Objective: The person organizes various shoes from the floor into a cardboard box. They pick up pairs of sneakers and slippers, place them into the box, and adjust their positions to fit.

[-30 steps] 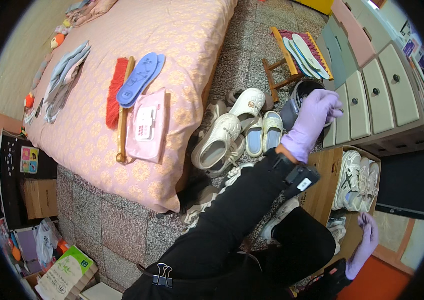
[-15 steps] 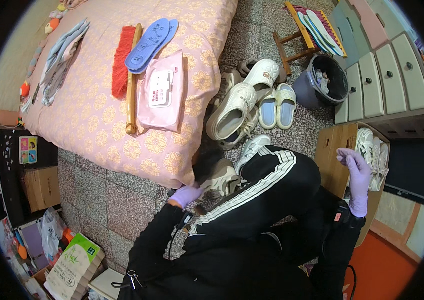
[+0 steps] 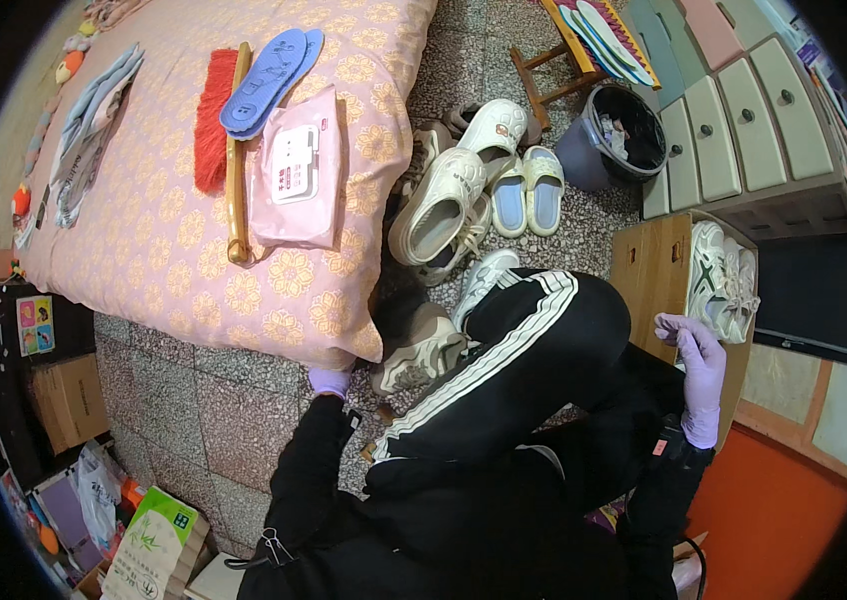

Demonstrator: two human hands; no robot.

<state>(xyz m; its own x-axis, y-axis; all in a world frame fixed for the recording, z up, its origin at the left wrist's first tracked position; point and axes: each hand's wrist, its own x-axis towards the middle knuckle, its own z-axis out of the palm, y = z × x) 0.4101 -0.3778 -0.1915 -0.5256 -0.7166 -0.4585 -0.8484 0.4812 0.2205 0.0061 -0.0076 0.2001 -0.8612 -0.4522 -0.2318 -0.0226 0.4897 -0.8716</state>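
My left hand [image 3: 331,382], in a thin purple glove, reaches under the hanging edge of the pink patterned bedcover [image 3: 244,325]. Its fingers are hidden there, so what it touches does not show. Close beside it on the floor is a beige sneaker [image 3: 422,358], partly behind my bent knee. My right hand [image 3: 699,375], gloved the same way, is raised beside the cardboard box [image 3: 652,285]. Its fingers are loosely bent and apart, with nothing in them. White sneakers [image 3: 712,280] stand inside that box, near my right fingertips.
Cream clogs [image 3: 439,205] and pale slippers [image 3: 544,195] lie beyond my knee, near a grey bin [image 3: 599,150]. A folding stool [image 3: 554,70] carries insoles. Drawers [image 3: 744,130] line the right. Blue insoles [image 3: 266,85], a red brush [image 3: 216,120] and a wipes pack [image 3: 294,190] lie on the bed.
My left hand has moved left, from beside the beige sneaker to under the bedcover's edge. My right hand stays raised by the box. The view has shifted slightly.
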